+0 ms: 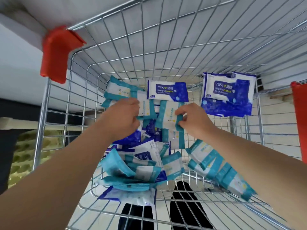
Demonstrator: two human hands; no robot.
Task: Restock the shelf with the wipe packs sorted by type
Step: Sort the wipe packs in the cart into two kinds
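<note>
Inside the cart [42, 113], left hand [126, 113] curls round one teal pack [146, 107], right hand [192, 118] pinches a second teal pack [169, 117] by its edge; blue alcohol packs [227, 93] far right and beneath risk mixing in, or the thin pinch slipping.

Shop setting: wire shopping cart [149, 47] with red plastic corner guards [56, 53]; across its basket floor lie many sealed retail packs, blue alcohol wipe packs [167, 91] and teal wipe packs [206, 158], duplicates of each.
</note>
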